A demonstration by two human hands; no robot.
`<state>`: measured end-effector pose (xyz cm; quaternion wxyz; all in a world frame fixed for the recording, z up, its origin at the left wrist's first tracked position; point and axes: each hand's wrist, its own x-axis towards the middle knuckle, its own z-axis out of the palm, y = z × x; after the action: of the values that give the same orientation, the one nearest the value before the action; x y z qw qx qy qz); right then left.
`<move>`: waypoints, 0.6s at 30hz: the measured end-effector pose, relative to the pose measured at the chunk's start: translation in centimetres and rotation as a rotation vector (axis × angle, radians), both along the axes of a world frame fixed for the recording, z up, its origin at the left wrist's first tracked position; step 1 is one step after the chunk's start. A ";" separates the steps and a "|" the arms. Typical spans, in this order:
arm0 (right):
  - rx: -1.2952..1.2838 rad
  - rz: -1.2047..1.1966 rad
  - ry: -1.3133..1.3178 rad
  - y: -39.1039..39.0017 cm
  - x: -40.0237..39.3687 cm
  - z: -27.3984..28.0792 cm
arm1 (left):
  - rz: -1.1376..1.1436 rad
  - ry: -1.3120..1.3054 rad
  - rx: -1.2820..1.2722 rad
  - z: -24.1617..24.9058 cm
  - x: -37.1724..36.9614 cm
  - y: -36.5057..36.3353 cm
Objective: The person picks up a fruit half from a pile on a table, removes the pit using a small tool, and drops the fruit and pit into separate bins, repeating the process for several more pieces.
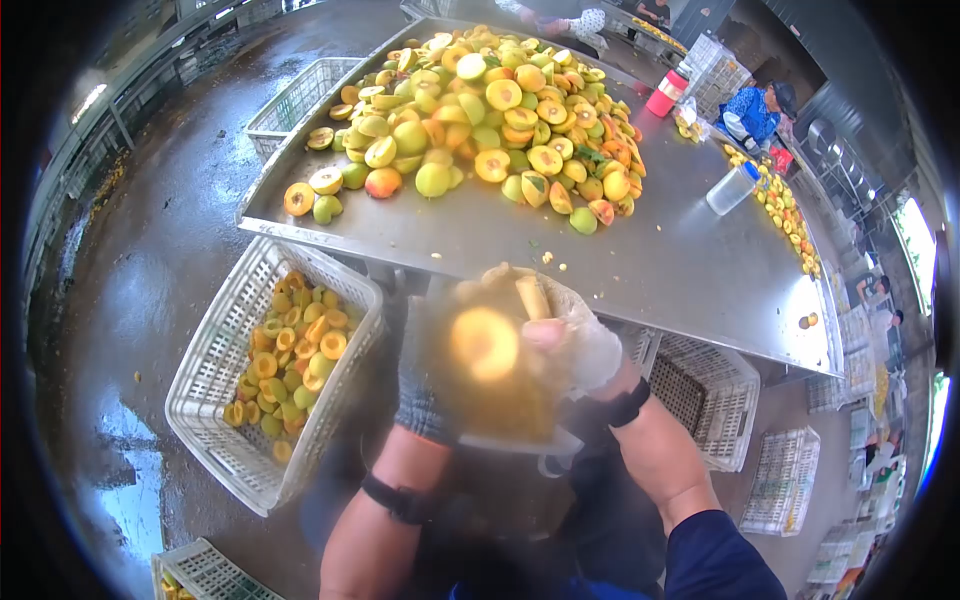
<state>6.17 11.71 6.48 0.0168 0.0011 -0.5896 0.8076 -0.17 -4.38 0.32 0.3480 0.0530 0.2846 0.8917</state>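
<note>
Grips a pale, slim, stick-like handle (533, 298) in the white-gloved right hand (590, 350), with fingers and thumb closed on it, near a blurred, round, yellow-orange fruit half (485, 343) by the grey-knit-gloved left hand (418, 385), too smeared to tell whether closed on it. Shows, farther out, hollowed orange-yellow halves (325, 345) in a white, slotted plastic basket (203, 408) and a much bigger heap of green-yellow and orange cut fruit (435, 140) on the grey metal table (440, 235): judged partly done, with most left.

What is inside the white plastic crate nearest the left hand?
The white plastic crate holds halved yellow, green and orange fruits, several showing hollowed centres. Whatever lies beneath the top layer, including the crate's floor under the pile, is covered.
</note>
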 end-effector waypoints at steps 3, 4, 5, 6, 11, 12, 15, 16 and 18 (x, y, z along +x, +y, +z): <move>0.169 -0.279 -0.016 -1.7 2.6 -0.9 | -0.043 0.098 -0.045 -1.5 1.3 0.2; -0.088 -0.331 -0.082 -2.0 3.5 -1.0 | -0.046 0.205 -0.132 -2.0 1.6 0.1; 0.009 -0.352 -0.060 -2.0 3.9 -1.4 | -0.024 0.145 -0.094 -2.3 1.9 0.4; 0.106 -0.372 -0.039 -2.0 4.2 -1.9 | 0.000 0.085 -0.055 -2.6 2.2 0.7; -0.057 -0.445 -0.257 -2.8 4.6 -1.5 | 0.283 -0.058 0.031 -1.7 1.1 2.3; 0.151 -0.432 -0.445 -3.4 4.3 -0.1 | 0.338 0.059 -0.059 -0.5 1.0 2.3; 0.188 -0.321 -0.469 -3.0 3.8 0.3 | 0.436 0.815 -0.451 -0.6 1.2 2.9; 0.158 -0.387 -0.426 -3.0 3.8 0.1 | 0.435 0.844 -0.457 -0.4 1.5 3.4; 0.489 -0.431 -0.119 -1.4 3.5 -3.1 | 0.402 0.854 -0.461 -0.7 1.9 3.8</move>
<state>9.66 10.34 3.41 0.1519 -0.1667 -0.7527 0.6185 1.74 -0.61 -0.37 0.0254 0.2783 0.5943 0.7541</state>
